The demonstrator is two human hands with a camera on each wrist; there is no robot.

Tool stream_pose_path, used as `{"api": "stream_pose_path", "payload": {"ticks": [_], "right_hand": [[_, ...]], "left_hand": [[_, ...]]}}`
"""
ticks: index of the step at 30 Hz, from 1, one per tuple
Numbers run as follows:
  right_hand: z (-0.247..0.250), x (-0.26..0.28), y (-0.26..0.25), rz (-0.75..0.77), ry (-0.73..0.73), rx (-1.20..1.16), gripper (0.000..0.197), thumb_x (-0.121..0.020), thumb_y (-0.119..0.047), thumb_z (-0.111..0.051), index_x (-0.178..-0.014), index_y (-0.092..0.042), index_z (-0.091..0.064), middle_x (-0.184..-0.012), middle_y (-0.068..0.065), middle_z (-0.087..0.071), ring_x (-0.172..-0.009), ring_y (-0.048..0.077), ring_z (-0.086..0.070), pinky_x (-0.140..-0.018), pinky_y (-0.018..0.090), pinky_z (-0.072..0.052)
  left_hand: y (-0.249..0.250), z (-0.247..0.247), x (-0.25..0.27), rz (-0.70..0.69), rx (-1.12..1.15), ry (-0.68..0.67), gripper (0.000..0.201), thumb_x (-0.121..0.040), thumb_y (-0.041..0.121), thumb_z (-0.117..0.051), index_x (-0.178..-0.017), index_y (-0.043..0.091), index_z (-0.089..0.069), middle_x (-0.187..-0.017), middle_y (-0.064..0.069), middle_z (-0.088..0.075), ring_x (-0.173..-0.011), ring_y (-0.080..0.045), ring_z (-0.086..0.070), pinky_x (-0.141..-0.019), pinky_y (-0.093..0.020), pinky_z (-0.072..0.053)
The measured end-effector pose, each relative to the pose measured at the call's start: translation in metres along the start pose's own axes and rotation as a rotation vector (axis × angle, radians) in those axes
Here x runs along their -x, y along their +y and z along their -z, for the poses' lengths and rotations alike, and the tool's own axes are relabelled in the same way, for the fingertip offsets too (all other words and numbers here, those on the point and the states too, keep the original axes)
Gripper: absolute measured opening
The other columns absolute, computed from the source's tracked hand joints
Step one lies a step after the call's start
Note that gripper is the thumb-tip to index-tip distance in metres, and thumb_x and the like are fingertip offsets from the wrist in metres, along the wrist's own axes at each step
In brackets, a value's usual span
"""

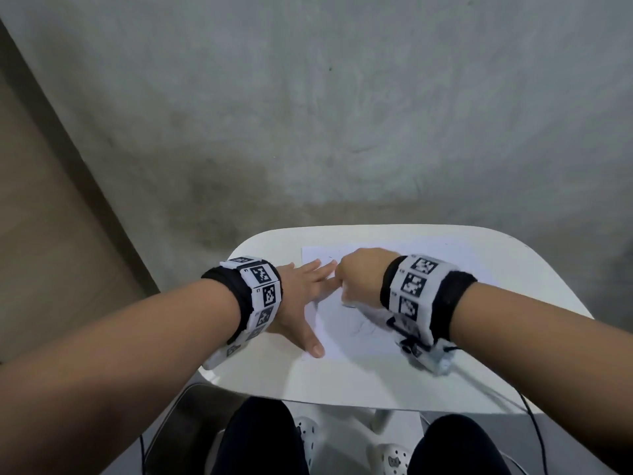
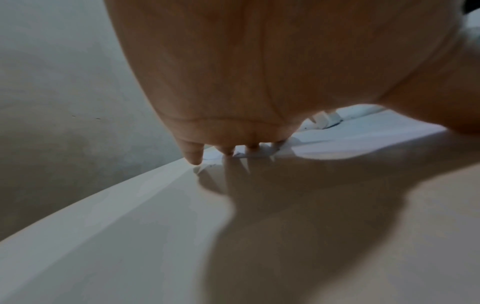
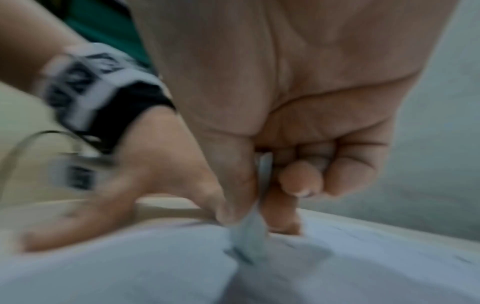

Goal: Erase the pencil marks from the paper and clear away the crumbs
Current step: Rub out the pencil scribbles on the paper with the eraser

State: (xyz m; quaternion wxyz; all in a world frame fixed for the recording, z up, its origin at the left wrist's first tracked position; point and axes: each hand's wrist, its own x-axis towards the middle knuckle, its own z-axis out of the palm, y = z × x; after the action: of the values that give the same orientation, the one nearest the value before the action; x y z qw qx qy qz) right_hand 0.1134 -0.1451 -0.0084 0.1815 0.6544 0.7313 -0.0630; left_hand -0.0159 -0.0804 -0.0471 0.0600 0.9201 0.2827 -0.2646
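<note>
text: none legible | wristbands (image 1: 263, 296): coded marker squares only

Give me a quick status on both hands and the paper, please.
Left hand flat, pressing the paper down. Right hand pinching the eraser, tip on the sheet. Pencil marks remain near the wrist. Nothing in the way.

Head view looks down; wrist views (close) share paper (image 1: 359, 323).

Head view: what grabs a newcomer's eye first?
The two hands meeting over the paper on the small white table. The left hand lies flat, pinning the sheet's left edge; the right hand pinches a pale eraser against the sheet. Checkered marker bands wrap both wrists.
</note>
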Motion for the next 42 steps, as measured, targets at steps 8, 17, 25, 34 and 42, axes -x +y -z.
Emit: {"api": "stream_pose_path", "payload": {"ticks": [8,17,25,34,42], "right_hand": [[0.002,0.005,-0.002,0.061,0.015,0.007,0.028,-0.091,-0.022,-0.056,-0.115,-0.011,-0.062,-0.094,0.006,-0.065,-0.077,0.023,-0.056,-0.065,0.028,-0.041],[-0.003,0.015,0.011,0.037,0.014,0.008,0.012,-0.088,-0.023,-0.058,-0.086,-0.012,-0.057,-0.073,-0.003,-0.054,-0.078,0.022,-0.058,-0.063,0.026,-0.041],[-0.006,0.021,0.018,0.076,0.043,0.000,0.005,-0.085,-0.015,-0.057,-0.086,-0.012,-0.061,-0.071,-0.003,-0.053,-0.076,0.021,-0.053,-0.061,0.027,-0.040],[-0.011,0.025,0.012,0.135,0.056,0.126,0.018,-0.090,-0.020,-0.054,-0.072,-0.018,-0.051,-0.065,-0.005,-0.045,-0.074,0.023,-0.052,-0.057,0.025,-0.038],[-0.012,0.022,0.017,0.050,-0.022,0.125,0.017,-0.091,-0.023,-0.053,-0.099,-0.012,-0.062,-0.072,-0.004,-0.051,-0.079,0.022,-0.056,-0.066,0.029,-0.047]], "left_hand": [[0.005,0.003,0.005,0.033,0.011,-0.011,0.131,-0.068,0.072,-0.072,-0.151,0.037,0.024,-0.154,0.016,0.030,-0.144,-0.010,0.024,-0.120,-0.045,0.002],[-0.004,-0.003,-0.004,0.010,-0.039,-0.037,0.131,-0.067,0.077,-0.067,-0.147,0.038,0.030,-0.155,0.009,0.036,-0.146,-0.016,0.027,-0.121,-0.052,0.003],[-0.008,-0.005,-0.009,0.002,-0.045,-0.034,0.133,-0.065,0.079,-0.066,-0.147,0.038,0.029,-0.156,0.009,0.036,-0.146,-0.016,0.027,-0.120,-0.052,0.005],[-0.006,-0.008,-0.008,0.017,-0.017,-0.021,0.131,-0.067,0.077,-0.067,-0.148,0.037,0.028,-0.156,0.010,0.035,-0.146,-0.016,0.027,-0.121,-0.050,0.004],[-0.009,-0.009,-0.011,0.011,-0.016,-0.025,0.134,-0.064,0.080,-0.066,-0.147,0.039,0.030,-0.155,0.011,0.037,-0.146,-0.015,0.028,-0.120,-0.053,0.004]]}}
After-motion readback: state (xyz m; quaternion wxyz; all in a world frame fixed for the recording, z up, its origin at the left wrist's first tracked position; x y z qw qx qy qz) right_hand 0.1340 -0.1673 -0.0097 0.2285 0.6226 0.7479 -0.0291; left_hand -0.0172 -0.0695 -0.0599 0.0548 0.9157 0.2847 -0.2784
